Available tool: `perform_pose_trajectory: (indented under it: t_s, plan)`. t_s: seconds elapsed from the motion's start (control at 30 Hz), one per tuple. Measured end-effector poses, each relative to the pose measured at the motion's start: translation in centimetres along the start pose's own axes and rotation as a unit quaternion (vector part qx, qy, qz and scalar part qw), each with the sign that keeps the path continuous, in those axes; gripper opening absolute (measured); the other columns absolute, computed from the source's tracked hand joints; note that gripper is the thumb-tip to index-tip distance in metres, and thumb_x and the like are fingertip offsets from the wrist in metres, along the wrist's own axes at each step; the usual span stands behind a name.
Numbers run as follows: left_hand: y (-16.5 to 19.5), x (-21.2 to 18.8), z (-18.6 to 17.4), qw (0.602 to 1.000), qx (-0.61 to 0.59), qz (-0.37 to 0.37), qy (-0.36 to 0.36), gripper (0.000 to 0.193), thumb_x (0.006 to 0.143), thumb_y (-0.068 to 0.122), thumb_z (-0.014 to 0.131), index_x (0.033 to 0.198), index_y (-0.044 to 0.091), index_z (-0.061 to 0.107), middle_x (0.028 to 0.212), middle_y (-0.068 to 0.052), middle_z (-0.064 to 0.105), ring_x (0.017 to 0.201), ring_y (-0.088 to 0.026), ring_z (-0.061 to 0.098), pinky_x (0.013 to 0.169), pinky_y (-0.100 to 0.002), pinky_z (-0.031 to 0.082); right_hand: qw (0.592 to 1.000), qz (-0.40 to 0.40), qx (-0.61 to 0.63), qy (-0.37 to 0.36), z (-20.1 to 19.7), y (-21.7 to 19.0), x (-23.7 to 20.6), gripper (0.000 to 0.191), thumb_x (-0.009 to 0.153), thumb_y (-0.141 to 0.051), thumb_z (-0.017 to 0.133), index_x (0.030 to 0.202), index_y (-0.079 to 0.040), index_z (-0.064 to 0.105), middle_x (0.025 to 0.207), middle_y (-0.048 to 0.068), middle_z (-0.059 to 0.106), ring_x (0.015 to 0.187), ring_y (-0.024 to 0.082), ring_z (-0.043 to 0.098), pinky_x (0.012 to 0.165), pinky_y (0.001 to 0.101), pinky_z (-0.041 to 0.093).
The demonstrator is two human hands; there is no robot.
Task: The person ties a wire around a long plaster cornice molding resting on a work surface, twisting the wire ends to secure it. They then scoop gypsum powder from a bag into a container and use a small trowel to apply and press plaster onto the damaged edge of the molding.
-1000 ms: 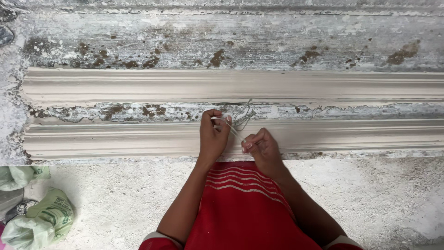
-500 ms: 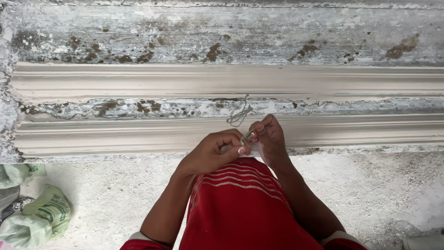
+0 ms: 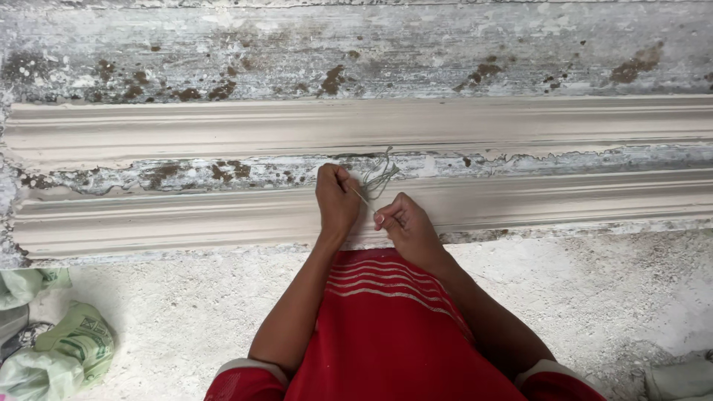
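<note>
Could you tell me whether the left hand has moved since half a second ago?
Yes. The left hand has gone up onto the near moulding.

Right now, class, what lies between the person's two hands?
In the head view, a thin pale strand runs taut from the left hand to the right hand, its loose tangle above, over the near moulding strip.

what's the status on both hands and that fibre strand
Left hand fisted on one end of the fibre strand. Right hand pinching the other end. Strand taut over plaster moulding. Nothing in the way.
</note>
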State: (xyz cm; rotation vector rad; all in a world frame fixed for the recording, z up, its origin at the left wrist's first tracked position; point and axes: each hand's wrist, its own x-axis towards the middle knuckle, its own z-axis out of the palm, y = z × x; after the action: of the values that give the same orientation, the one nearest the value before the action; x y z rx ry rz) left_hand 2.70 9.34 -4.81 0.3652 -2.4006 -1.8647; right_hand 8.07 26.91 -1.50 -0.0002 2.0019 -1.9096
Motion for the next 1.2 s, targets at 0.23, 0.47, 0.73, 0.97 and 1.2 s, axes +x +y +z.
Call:
perform_pose_trajectory:
  t_s: [0.23,0.47,0.73,0.97,1.2]
  plan:
    - [-2.0,-1.5,-0.5,0.967,0.208,0.127,-0.08,0.034,0.089,0.021,0.072,0.114,0.0,0.063,0.106,-0.022,0.059,0.095,-0.035,0.059,0.076,-0.047,0.053,0.998,0.06,0.018,0.029,-3.9,2.1,3.1,0.015,0.097,-0.011,0.062,0.107,-0.007,0.051,0.097,0.009,0.07,0.096,0.013,0.071,0.081,0.027,0.059]
    - [-1.8,0.4,2.2,0.916,0.364,0.105,-0.132,0.022,0.091,0.026,0.072,0.101,0.006,0.073,0.102,-0.016,0.066,0.097,-0.035,0.062,0.077,-0.05,0.052,0.982,0.097,-0.125,0.101,-3.8,1.0,5.7,0.024,0.1,-0.021,0.07,0.112,-0.002,0.061,0.09,0.01,0.072,0.084,0.018,0.064,0.073,0.0301,0.052]
    - [-0.8,1.7,0.4,0.916,0.326,0.162,-0.167,0.014,0.095,0.018,0.067,0.099,0.006,0.073,0.095,-0.014,0.068,0.089,-0.034,0.066,0.075,-0.047,0.054,0.934,0.014,-0.341,0.11,-3.0,-0.8,5.0,0.022,0.099,-0.026,0.069,0.108,-0.006,0.066,0.111,0.011,0.071,0.095,0.02,0.072,0.079,0.0369,0.057]
    - [5.5,3.9,-2.3,0.857,0.384,0.243,-0.243,0.011,0.091,0.017,0.068,0.092,0.006,0.071,0.089,-0.014,0.068,0.089,-0.034,0.067,0.072,-0.049,0.052,0.835,-0.264,-0.473,0.1,-1.5,-6.9,4.6,0.062,0.085,-0.023,0.074,0.138,-0.001,0.05,0.144,0.022,0.048,0.139,0.038,0.037,0.115,0.0575,0.031]
    - [12.6,7.8,-4.3,0.876,0.26,0.23,-0.335,0.021,0.094,0.022,0.067,0.096,0.001,0.068,0.093,-0.017,0.067,0.084,-0.031,0.064,0.074,-0.044,0.052,0.951,-0.161,-0.262,0.024,-2.4,-9.1,6.7,0.042,0.098,-0.02,0.067,0.136,-0.004,0.057,0.112,0.013,0.074,0.106,0.024,0.071,0.106,0.0415,0.047]
